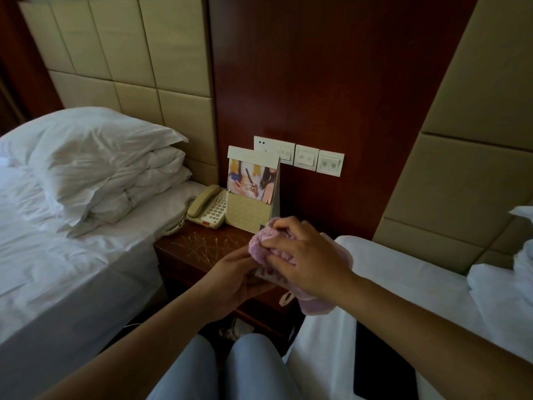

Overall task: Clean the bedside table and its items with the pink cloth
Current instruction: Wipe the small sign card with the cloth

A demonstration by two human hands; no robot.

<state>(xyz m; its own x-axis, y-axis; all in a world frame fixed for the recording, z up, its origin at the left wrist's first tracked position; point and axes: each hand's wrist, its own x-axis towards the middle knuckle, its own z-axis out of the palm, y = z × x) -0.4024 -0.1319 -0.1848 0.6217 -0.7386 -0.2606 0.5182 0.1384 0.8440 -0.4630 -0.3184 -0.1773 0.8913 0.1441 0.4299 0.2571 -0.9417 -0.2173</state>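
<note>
At frame centre, a scratched wooden counter (199,246) sits between two white beds. The right hand (308,261) grips the pink cloth (268,246); the left hand (230,281) holds a small, mostly hidden item.

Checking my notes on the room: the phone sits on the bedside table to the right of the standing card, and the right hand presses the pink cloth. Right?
Not quite. The head view shows the phone left of the standing card, not right. It does sit on the bedside table, and the right hand presses the pink cloth.
</note>
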